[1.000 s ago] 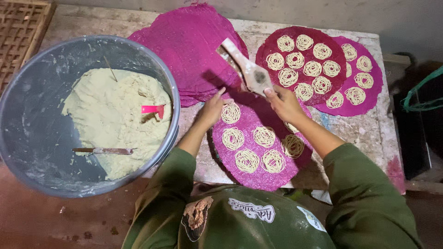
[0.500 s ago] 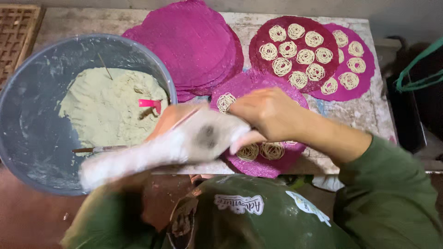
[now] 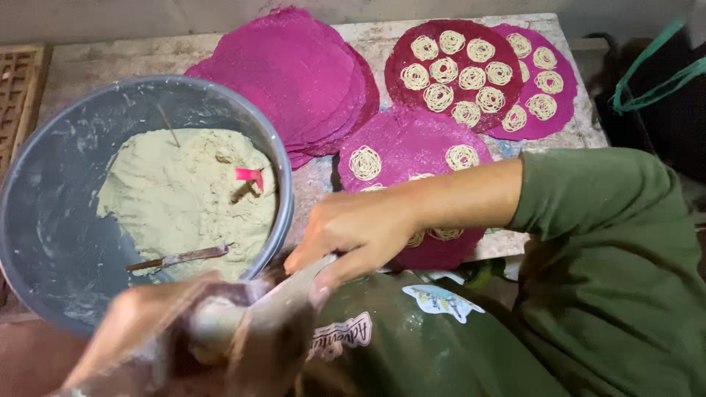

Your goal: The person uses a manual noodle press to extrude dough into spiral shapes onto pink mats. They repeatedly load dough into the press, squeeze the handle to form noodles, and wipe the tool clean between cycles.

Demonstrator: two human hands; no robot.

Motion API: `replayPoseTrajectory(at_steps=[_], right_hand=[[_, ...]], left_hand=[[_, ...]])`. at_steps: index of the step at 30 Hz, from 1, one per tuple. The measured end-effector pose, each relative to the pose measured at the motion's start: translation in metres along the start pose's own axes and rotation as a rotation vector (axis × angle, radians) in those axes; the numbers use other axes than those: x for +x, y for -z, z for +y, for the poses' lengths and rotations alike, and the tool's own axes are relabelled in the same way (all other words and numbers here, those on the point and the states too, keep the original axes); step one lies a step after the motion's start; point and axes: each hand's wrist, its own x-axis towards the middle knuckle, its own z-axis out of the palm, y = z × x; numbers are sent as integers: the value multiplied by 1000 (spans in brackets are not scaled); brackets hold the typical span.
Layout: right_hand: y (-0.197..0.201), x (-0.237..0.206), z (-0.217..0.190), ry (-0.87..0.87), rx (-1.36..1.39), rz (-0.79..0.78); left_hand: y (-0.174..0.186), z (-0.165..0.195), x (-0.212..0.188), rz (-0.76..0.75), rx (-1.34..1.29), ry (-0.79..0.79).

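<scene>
A small, home-style food-making workspace: a worn, flour-streaked stone table (image 3: pixel 559 132) carries round magenta woven mats (image 3: pixel 294 73) at top centre, some lined with coils of pressed noodle dough (image 3: pixel 471 73) at upper right. A large grey basin (image 3: pixel 44 220) of pale dough fills the left of the frame, a woven bamboo tray (image 3: pixel 18 95) beside it.

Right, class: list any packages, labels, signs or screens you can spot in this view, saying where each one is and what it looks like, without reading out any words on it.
No packages, signs or screens in view.
Printed patch: on the green shirt, bottom centre, pale curved shape with small coloured figures.
Printed lettering: on the same shirt, just left of the patch, pale curving script.
</scene>
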Motion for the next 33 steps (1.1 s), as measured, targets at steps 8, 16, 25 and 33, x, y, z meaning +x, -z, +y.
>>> replayPoseTrajectory(at_steps=[8,16,25,33], right_hand=[[58,54,42,349,-1279,-26],[63,119,82,338,-1438,415],[-93,199,263,-419,-772,30],[-113,242,322,-521,-920,-175]], left_hand=[[-21,-16,-101,351,194,262],[-37,-88,-196,945,551,649],[8,-109,-260,1797,704,353],[1,-95,-245,1793,863,272]])
